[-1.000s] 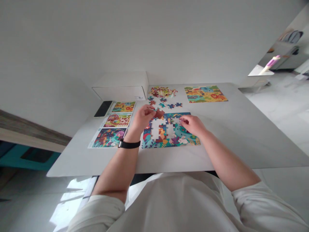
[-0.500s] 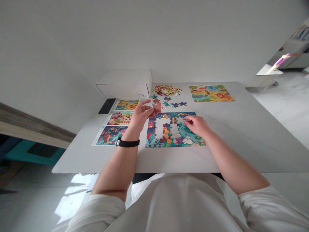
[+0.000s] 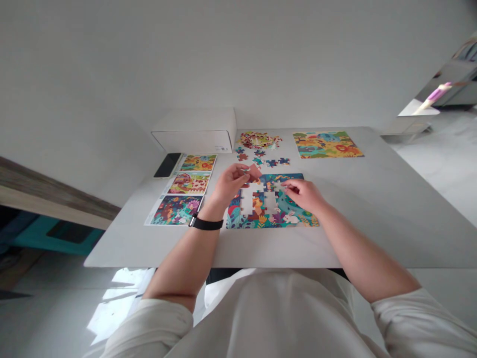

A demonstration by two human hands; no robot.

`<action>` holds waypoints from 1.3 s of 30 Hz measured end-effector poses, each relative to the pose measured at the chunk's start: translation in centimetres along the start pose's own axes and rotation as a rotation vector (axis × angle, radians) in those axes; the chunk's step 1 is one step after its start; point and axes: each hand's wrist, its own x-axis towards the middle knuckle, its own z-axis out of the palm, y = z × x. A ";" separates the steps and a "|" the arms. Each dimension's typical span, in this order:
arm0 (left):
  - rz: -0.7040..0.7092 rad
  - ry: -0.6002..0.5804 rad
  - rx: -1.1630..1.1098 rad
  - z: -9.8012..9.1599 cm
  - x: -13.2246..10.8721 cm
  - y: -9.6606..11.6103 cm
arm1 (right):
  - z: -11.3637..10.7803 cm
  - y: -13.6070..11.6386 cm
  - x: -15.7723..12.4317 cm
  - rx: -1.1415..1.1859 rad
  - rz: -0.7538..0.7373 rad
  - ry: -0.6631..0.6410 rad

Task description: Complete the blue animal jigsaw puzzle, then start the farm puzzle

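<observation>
Between the thumb and fingers of my left hand (image 3: 231,185) is a reddish-brown puzzle piece (image 3: 255,172), held over the top left of a partly filled jigsaw puzzle (image 3: 274,223). This dark blue and green puzzle has a rabbit, plants and a night sky, with gaps in its middle. My right hand (image 3: 303,193) rests at the puzzle's upper right, its fingers closed beside a gap. Whatever those fingers may hold is hidden. Several loose blue and brown pieces (image 3: 272,162) lie just behind the puzzle.
A finished animal puzzle (image 3: 328,144) lies at the back right. Mixed pieces form a pile (image 3: 257,139) near the wall, beside a white box (image 3: 192,139). On the left are a phone (image 3: 167,165) and a sheet with three pictures (image 3: 189,182).
My left hand has moved right and slightly toward me, carrying the reddish-brown puzzle piece over the puzzle's top edge. My right hand has stayed nearly in place.
</observation>
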 end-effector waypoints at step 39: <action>0.293 0.475 0.373 -4.6 0.7 1.8 | 0.2 -1.8 -0.2 0.448 0.224 0.039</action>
